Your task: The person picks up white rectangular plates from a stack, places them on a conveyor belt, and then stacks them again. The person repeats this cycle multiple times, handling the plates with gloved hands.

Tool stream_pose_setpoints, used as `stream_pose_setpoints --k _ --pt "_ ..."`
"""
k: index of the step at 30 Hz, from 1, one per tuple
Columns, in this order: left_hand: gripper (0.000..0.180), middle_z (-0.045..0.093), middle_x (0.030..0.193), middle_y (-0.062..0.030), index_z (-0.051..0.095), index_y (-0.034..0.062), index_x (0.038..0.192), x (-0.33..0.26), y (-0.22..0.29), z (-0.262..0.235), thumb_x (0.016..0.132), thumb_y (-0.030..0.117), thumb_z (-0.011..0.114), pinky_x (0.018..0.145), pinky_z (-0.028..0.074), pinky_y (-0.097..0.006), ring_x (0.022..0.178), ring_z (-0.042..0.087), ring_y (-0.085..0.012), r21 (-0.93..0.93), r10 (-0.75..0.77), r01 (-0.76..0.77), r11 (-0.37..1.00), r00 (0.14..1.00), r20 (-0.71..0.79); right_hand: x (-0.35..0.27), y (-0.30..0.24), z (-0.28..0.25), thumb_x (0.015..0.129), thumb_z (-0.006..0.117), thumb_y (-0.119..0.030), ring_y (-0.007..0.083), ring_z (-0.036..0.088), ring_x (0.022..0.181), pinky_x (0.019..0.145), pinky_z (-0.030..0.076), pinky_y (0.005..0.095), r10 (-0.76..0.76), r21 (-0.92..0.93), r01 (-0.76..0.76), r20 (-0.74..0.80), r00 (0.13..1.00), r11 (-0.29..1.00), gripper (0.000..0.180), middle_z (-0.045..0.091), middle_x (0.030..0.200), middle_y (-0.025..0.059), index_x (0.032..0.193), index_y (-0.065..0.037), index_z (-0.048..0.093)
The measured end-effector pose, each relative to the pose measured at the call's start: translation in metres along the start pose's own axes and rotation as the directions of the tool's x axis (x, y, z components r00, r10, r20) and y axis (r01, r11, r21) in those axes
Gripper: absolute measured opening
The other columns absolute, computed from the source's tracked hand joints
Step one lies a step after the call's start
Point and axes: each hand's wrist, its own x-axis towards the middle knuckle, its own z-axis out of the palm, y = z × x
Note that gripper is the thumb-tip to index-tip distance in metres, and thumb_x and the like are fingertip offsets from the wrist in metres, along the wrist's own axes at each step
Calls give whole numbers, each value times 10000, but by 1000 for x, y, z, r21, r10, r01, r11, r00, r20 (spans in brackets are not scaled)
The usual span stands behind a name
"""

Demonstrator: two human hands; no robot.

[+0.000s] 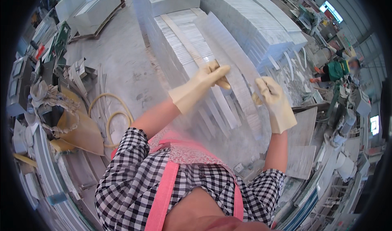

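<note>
Both my hands wear cream gloves. A long, thin, pale slab (231, 50) slants away from me over the stacks, slightly see-through from blur. My right hand (272, 98) is closed on the slab's near right corner. At its left edge my left hand (214, 75) is closed, fingers curled and thumb pressed against them. Below and between the gloves a row of thin pale slabs (245, 98) stands on edge. Behind my left hand lies a stack of narrow slabs (175, 37) with a flat strip (181, 39) across it.
Taller slab stacks (249, 20) run away at the far right, and pale blocks (87, 10) sit at the far left. A yellow hose (107, 120) coils on the dusty floor (122, 63) beside scrap pieces. Another person in green (339, 69) is bent over at the right.
</note>
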Motion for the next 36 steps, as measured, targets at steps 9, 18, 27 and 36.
stream_pose_setpoints --k 9,18,27,36 --pt "346 698 1013 -81 605 -25 1191 57 29 -15 964 235 637 729 550 -318 856 691 -157 -163 85 -74 984 995 58 39 -75 -6 996 589 -327 109 564 558 526 434 250 -27 -147 36 66 997 989 323 660 698 57 1029 -21 687" --pt "316 696 876 -88 662 -56 1027 104 81 42 901 234 656 541 435 -242 697 658 -139 -161 269 -303 939 942 -202 38 -102 -68 953 627 -355 103 588 710 659 472 257 -164 -89 170 76 984 981 385 657 835 53 1099 -1 667" --pt "305 691 947 -101 646 -45 1061 85 102 77 887 200 702 640 495 -272 779 653 -152 93 409 -398 913 884 -227 36 -100 -94 892 616 -370 156 627 687 690 500 312 -4 -458 -47 -110 994 888 365 652 679 75 930 -17 700" --pt "364 684 1004 -143 629 -84 1098 78 121 115 866 191 689 684 561 -325 857 671 -207 28 520 -519 854 852 -59 -6 -99 -125 866 690 -419 237 682 823 761 514 385 -344 -488 163 -308 887 857 435 712 853 116 1078 -39 705"
